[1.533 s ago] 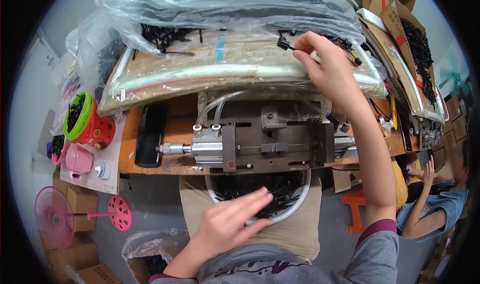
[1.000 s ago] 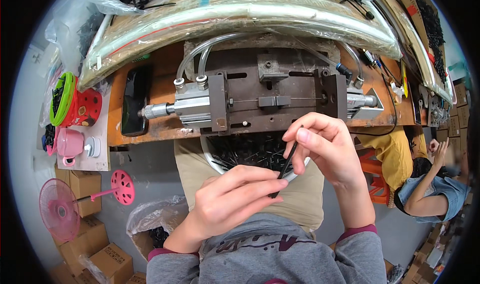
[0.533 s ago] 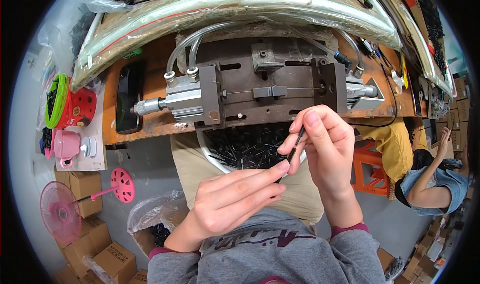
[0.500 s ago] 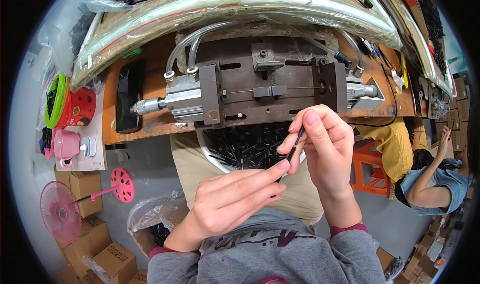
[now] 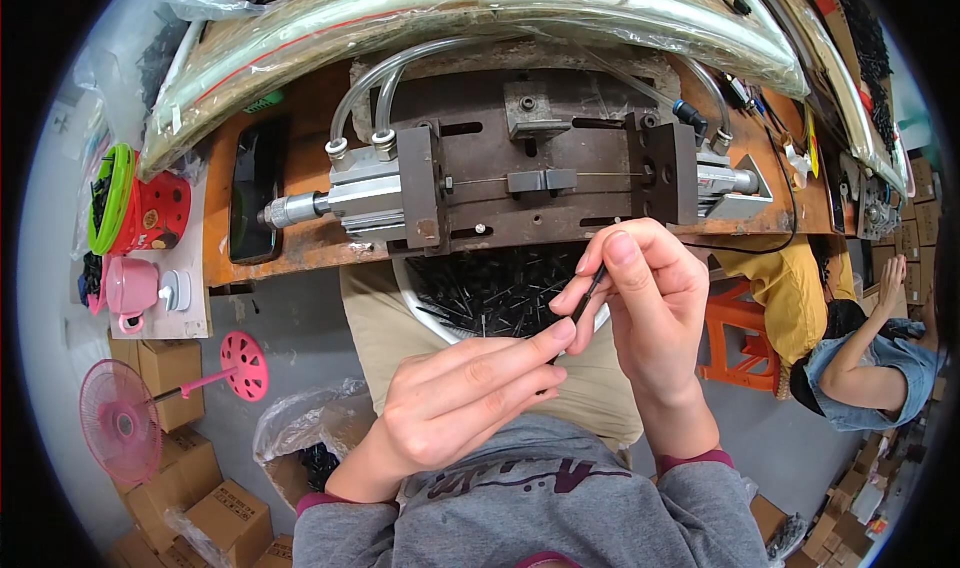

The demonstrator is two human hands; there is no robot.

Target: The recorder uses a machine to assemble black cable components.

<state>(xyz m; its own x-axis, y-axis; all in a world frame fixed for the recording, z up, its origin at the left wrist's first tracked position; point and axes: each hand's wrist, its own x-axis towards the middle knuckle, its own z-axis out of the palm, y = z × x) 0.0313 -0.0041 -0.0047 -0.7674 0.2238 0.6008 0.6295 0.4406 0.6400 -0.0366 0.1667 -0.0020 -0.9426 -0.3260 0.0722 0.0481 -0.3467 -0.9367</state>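
My right hand [image 5: 655, 303] pinches a thin black rod [image 5: 598, 279] between thumb and fingers. My left hand [image 5: 450, 403] grips a thicker black sleeve [image 5: 582, 311], its palm turned down. The rod's lower end meets the sleeve's upper end in a slanting line. Dark tips of further small pieces show below the left fingers; how many that hand holds is hidden. Beneath both hands, on my lap, rests a white basin [image 5: 420, 311] heaped with short black pieces [image 5: 480, 288].
Ahead on the wooden bench stands a dark metal fixture [image 5: 590, 200] with two pneumatic cylinders [image 5: 368, 193] and clear hoses. A black phone [image 5: 258, 193] lies to its left, near a red basket [image 5: 160, 213] and a pink cup [image 5: 131, 286]. Another person [image 5: 870, 368] sits at right.
The rod and the sleeve have come closer and now line up end to end. My right hand has dipped slightly; my left has shifted a little to the left.
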